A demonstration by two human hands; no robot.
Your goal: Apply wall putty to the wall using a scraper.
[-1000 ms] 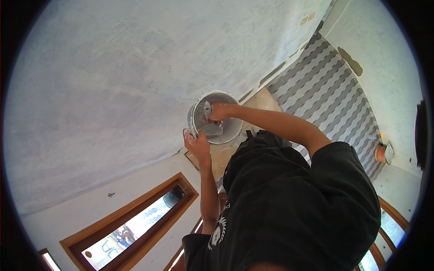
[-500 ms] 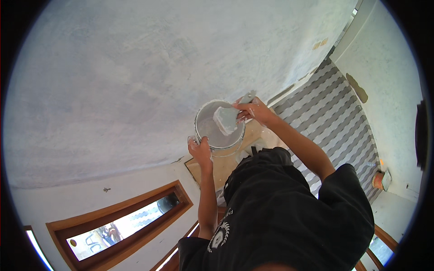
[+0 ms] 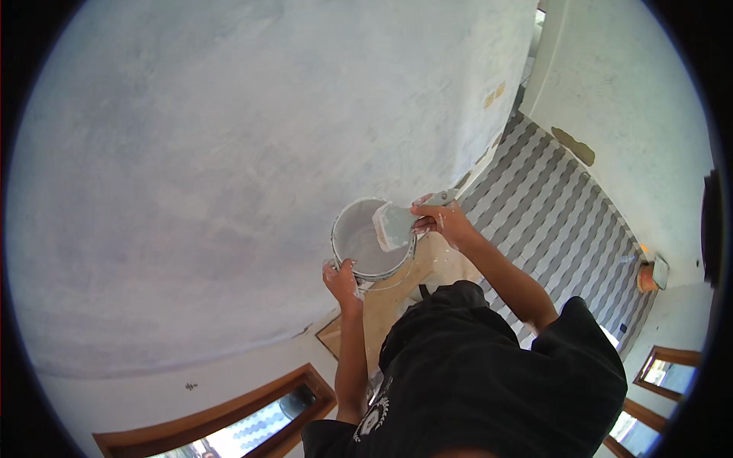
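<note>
My left hand [image 3: 343, 279] grips the near edge of a small round grey bucket [image 3: 353, 240] with pale paint inside. My right hand [image 3: 444, 222] holds a wide flat tool [image 3: 394, 225], brush or scraper I cannot tell, its blade coated in grey-white paint. The blade sits over the bucket's right rim. Both forearms reach up from my black shirt [image 3: 489, 382] at the bottom of the view.
A large grey-white plastered wall [image 3: 229, 153] fills the left and top. Grey and white zigzag floor tiles [image 3: 557, 229] run at the right, with a tan sheet [image 3: 389, 305] below the bucket. Wooden window frames [image 3: 229, 420] lie along the bottom edge.
My right hand lifted the tool out of the bucket's middle and brought it to the right rim. The bucket and my left hand shifted slightly in view.
</note>
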